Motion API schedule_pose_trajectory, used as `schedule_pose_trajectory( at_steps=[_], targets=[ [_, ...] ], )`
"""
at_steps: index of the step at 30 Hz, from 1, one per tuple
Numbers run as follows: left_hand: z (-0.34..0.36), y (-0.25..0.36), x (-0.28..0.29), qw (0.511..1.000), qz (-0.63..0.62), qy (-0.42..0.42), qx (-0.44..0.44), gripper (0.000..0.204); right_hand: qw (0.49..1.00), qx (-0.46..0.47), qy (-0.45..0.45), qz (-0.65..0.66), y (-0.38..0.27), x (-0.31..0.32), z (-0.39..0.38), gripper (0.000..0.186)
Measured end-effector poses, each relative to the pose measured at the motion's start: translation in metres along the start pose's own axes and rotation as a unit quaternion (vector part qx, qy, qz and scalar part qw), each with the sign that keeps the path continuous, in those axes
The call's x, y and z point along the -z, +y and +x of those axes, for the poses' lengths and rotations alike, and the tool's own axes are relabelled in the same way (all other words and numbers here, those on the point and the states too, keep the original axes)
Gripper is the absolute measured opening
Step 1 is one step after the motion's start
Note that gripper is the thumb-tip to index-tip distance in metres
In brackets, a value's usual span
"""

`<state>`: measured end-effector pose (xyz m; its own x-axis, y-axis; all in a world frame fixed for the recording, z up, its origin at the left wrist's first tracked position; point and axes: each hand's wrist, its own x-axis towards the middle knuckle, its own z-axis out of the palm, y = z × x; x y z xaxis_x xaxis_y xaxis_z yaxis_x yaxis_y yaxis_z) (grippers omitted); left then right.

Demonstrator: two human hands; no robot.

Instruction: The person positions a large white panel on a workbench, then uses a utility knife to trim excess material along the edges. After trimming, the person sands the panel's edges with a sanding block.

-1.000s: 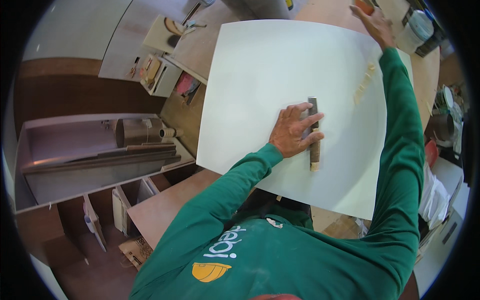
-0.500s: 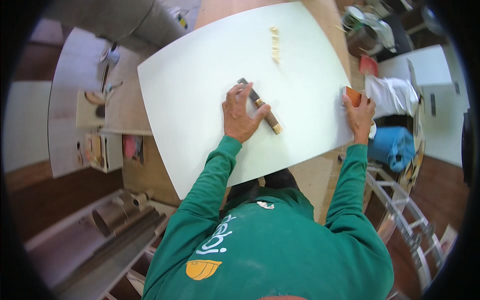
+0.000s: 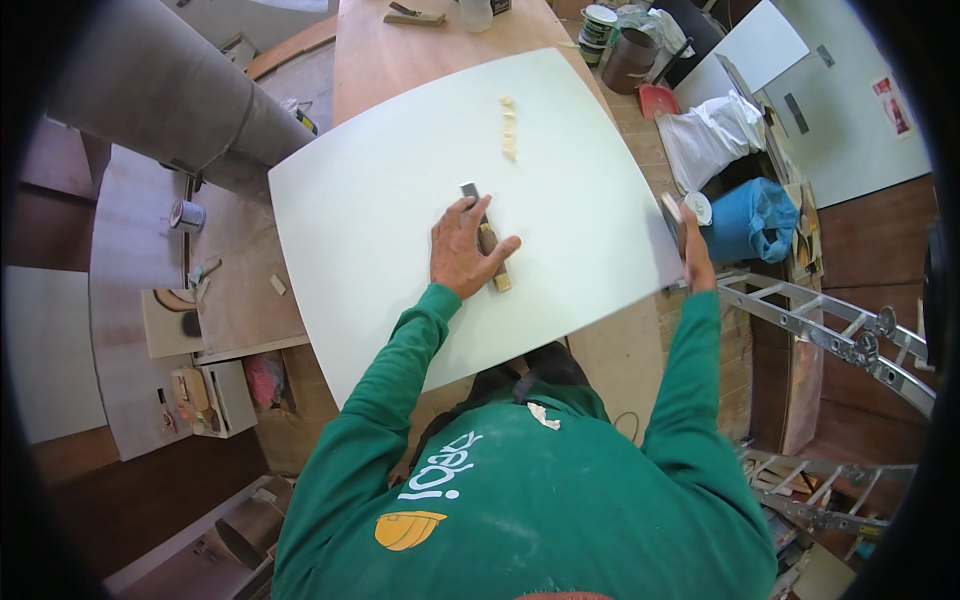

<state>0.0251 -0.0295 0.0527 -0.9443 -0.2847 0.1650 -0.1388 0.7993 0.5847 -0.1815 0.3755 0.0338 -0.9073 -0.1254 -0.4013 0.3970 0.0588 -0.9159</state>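
Note:
A large white board lies before me. On it my left hand rests palm down, fingers spread, over a chisel with a wooden handle. The chisel's metal end shows beyond my fingers and its pale butt below my thumb; the palm partly covers it. At the board's right edge my right hand is turned side-on and slightly blurred, fingers curled along the edge. The reddish-brown sanding block seen in it earlier is mostly hidden now; only a pale strip shows by the fingertips. Pale curled wood shavings lie farther up the board.
Beyond the board is a wooden bench top with a hand plane. To the right stand a blue bin, a white sack, a red dustpan and an aluminium ladder. A large grey duct rises at the left.
My right hand has turned from lying over the block to side-on against the board's edge. Under my left hand the chisel has swung steeper. The whole view has shifted.

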Motion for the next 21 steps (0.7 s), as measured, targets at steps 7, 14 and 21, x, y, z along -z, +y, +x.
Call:
schedule_pose_trajectory(
  at_steps=[7, 14, 21],
  targets=[
    [-0.001, 0.015, 0.001, 0.993, -0.044, -0.058, -0.091, 0.072, 0.988, -0.021, 0.114, 0.105, 0.053, 0.033, -0.124, 0.041],
    [0.023, 0.016, -0.014, 0.992, -0.031, -0.072, -0.099, 0.054, 0.989, 0.074, 0.044, -0.117, 0.078, 0.066, -0.103, 0.092],
    [0.116, 0.054, -0.045, 0.984, 0.122, -0.074, -0.105, 0.072, 0.868, 0.077, -0.014, -0.490, 0.035, 0.068, -0.131, 0.095]
  ],
)
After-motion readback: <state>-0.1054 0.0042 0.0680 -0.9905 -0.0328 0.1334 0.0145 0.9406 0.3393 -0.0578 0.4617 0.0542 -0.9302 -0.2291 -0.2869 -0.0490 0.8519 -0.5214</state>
